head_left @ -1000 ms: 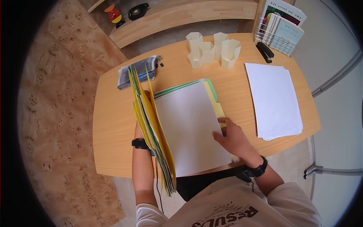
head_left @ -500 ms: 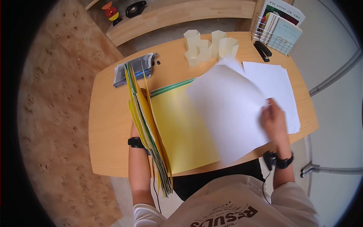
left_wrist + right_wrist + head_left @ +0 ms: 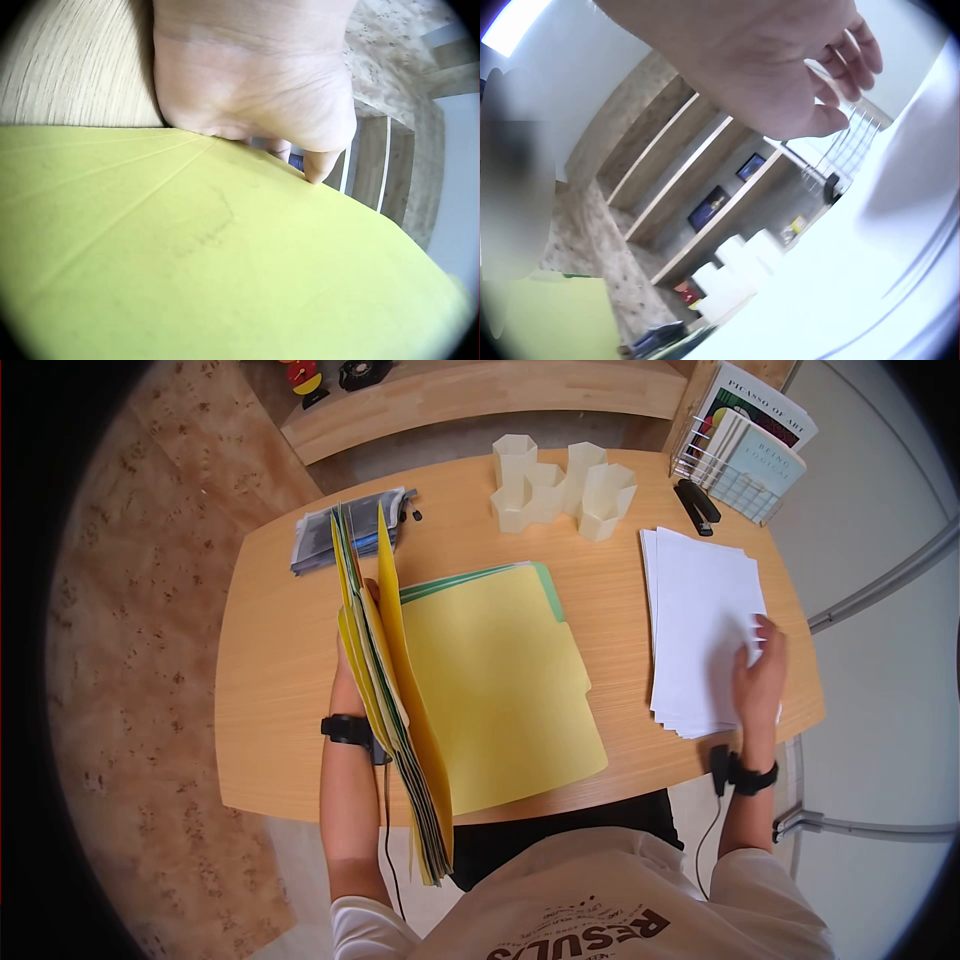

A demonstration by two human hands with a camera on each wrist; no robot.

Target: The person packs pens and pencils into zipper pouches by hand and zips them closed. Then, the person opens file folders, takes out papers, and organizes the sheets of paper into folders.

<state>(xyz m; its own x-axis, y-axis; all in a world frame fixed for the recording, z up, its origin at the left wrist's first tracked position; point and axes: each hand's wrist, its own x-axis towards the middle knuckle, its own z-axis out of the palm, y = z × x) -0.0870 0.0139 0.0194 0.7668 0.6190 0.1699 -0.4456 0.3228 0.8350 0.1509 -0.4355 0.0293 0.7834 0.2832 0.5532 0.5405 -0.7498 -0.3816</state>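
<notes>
My left hand (image 3: 259, 86) grips a thick bundle of yellow and green file folders (image 3: 425, 730), which stands on edge, tilted open like a book. In the head view the bundle hides most of that hand. Beside it, flat on the desk, lies a yellow folder (image 3: 505, 690), with green folders showing behind its top edge. Over the right side of a stack of white paper (image 3: 700, 620) is my right hand (image 3: 762, 675), its fingers loosely bent and holding nothing. The right wrist view shows those fingers spread above the white sheets.
Pale hexagonal holders (image 3: 600, 500) stand at the back of the desk. A black stapler (image 3: 697, 507) lies near a wire rack (image 3: 740, 485) of books at the back right. At the back left is a grey zip pouch (image 3: 318, 540).
My right hand has carried white paper from the yellow folder to the right and let it go on the white stack. The yellow folder is now uncovered; the left hand keeps its hold.
</notes>
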